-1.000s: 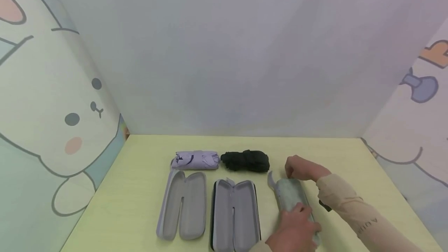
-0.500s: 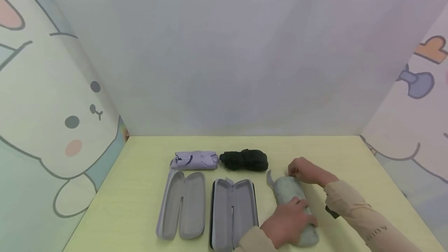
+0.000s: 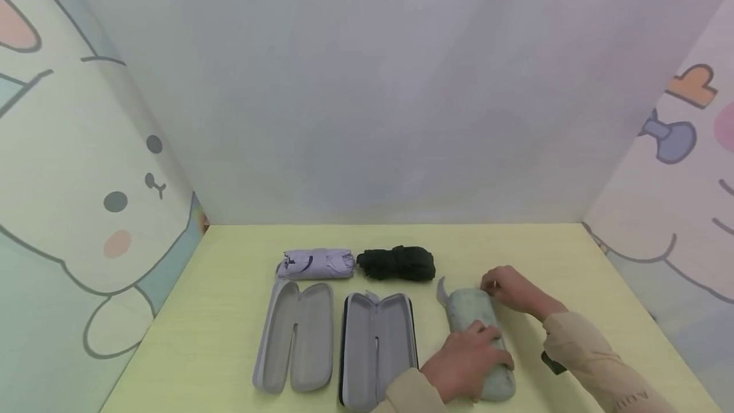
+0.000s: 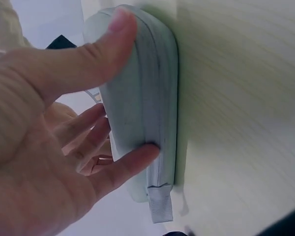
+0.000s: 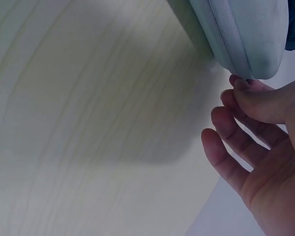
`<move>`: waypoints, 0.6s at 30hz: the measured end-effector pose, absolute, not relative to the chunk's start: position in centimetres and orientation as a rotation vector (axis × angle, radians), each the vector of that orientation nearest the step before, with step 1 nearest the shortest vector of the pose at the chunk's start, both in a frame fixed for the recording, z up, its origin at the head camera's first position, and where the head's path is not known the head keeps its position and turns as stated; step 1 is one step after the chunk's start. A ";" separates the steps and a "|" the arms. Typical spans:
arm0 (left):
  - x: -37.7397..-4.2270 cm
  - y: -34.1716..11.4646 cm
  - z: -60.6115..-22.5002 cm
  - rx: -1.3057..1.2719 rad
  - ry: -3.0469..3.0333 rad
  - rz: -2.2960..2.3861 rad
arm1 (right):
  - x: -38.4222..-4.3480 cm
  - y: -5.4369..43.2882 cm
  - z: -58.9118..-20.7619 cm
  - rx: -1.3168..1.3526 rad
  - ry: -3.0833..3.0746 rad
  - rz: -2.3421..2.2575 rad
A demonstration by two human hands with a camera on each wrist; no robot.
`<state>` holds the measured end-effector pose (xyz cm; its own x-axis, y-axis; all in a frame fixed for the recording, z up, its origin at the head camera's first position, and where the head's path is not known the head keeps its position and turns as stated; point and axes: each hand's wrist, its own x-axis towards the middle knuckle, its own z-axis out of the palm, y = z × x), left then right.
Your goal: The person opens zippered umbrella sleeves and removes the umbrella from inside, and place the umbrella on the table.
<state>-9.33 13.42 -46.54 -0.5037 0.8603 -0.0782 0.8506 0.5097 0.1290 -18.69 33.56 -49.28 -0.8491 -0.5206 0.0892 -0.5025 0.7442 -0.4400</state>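
Note:
A pale green zip case [image 3: 467, 308] lies closed on the table at the right, a grey strap tab [image 3: 441, 290] at its far left corner. My left hand [image 3: 464, 362] grips the case across its near half. In the left wrist view, its thumb [image 4: 120, 29] lies on the top and a fingertip touches the zip seam [image 4: 155, 98]. My right hand [image 3: 510, 289] is at the far right corner. In the right wrist view, its thumb and forefinger pinch together at the seam's end, hiding most of what looks like the zipper pull.
Two grey-lined cases, one lilac [image 3: 262, 349] and one dark-edged [image 3: 342, 362], lie spread open to the left. Behind them lie a lilac folded umbrella-like bundle [image 3: 318, 264] and a black one [image 3: 397, 264]. A plain back wall [image 3: 367, 113] and patterned side walls enclose the table.
My right hand has moved rightward around the case's far corner. My left hand has shifted slightly left, uncovering more of the near end. The case itself has barely moved.

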 end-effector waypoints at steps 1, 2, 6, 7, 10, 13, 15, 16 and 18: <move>-9.3 13.4 -46.5 1.489 2.614 0.114 | -18.6 33.7 -49.4 -0.844 2.903 -0.717; -9.3 13.4 -46.5 1.487 2.619 0.122 | -18.5 33.9 -49.5 -0.843 2.906 -0.719; -9.1 13.4 -46.4 1.463 2.636 0.147 | -18.3 34.2 -49.6 -0.819 2.918 -0.735; -9.1 13.4 -46.5 1.450 2.641 0.158 | -18.2 34.2 -49.7 -0.808 2.922 -0.738; -8.9 13.4 -46.6 1.422 2.656 0.184 | -17.9 34.3 -49.7 -0.762 2.927 -0.747; -8.8 13.4 -46.7 1.407 2.672 0.201 | -17.4 34.4 -49.7 -0.726 2.941 -0.748; -8.7 13.3 -46.9 1.409 2.683 0.197 | -17.0 34.5 -49.8 -0.708 2.947 -0.745; -8.7 13.3 -46.9 1.411 2.690 0.191 | -16.8 34.5 -49.8 -0.701 2.951 -0.740; -8.6 13.3 -47.0 1.414 2.697 0.182 | -16.5 34.6 -49.9 -0.690 2.953 -0.737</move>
<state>-8.65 13.30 -47.03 -0.5672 0.8232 -0.0250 0.8124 0.5643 0.1470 -16.48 34.58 -49.89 -0.9020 -0.4233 0.0850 -0.4136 0.7906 -0.4515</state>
